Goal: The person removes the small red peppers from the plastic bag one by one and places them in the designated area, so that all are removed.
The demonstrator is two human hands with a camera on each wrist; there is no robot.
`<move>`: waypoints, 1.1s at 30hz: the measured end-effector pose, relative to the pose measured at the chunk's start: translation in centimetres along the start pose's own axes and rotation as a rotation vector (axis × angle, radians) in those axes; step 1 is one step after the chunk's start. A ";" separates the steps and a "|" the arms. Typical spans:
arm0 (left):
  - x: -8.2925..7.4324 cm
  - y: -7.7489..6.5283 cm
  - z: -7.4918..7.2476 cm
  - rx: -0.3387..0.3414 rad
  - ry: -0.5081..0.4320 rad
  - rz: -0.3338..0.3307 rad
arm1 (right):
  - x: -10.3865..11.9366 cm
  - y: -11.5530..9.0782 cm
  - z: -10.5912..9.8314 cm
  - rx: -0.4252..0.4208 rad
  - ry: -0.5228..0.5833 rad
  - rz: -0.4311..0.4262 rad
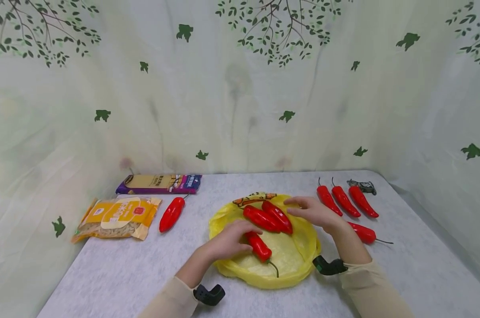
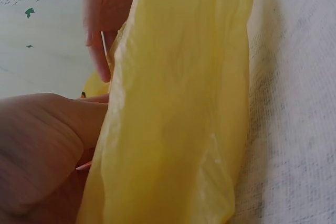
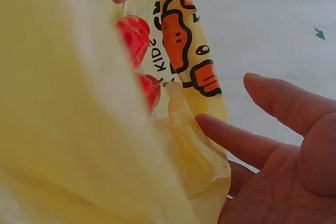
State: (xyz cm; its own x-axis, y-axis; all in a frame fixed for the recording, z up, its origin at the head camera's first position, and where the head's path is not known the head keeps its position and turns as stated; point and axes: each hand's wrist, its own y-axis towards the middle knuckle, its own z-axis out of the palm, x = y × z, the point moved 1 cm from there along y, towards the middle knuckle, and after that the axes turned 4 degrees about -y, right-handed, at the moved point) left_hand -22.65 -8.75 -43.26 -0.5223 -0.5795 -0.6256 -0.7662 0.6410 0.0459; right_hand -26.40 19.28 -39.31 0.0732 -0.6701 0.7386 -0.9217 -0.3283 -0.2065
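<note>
A yellow plastic bag (image 1: 240, 276) stands with its mouth spread wide and rolled down on the table. Two red peppers (image 1: 262, 219) lie inside it toward the back. My left hand (image 1: 234, 240) reaches over the bag's left rim and grips another red pepper (image 1: 260, 248), whose stem points toward me; its upper end is hidden under my fingers. At the bag's back right rim is my right hand (image 1: 313, 213), thumb and fingers spread apart. In the right wrist view a fingertip of my right hand (image 3: 278, 145) meets the bag's edge, with nothing gripped.
Several red peppers (image 1: 345, 201) lie at the right, one partly behind my right forearm, near a small dark packet (image 1: 363, 187). Left of the bag are a single red pepper (image 1: 172, 214), an orange food packet (image 1: 118, 217) and a purple packet (image 1: 159, 184). A curtain (image 1: 240, 88) hangs behind.
</note>
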 end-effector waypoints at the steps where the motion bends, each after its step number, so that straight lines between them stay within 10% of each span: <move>1: 0.0 0.0 0.0 0.002 0.004 -0.003 | 0.0 0.0 0.0 0.000 -0.004 -0.001; 33: 0.5 -0.1 -0.1 0.093 -0.177 -0.039 | 0.0 0.0 0.2 0.014 -0.021 -0.028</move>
State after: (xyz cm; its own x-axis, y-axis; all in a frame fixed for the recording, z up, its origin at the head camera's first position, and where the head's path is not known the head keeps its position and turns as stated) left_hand -22.90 -9.17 -43.53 -0.4130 -0.5127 -0.7528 -0.7425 0.6682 -0.0477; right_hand -26.31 19.17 -39.41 0.1070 -0.6744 0.7306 -0.9138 -0.3563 -0.1949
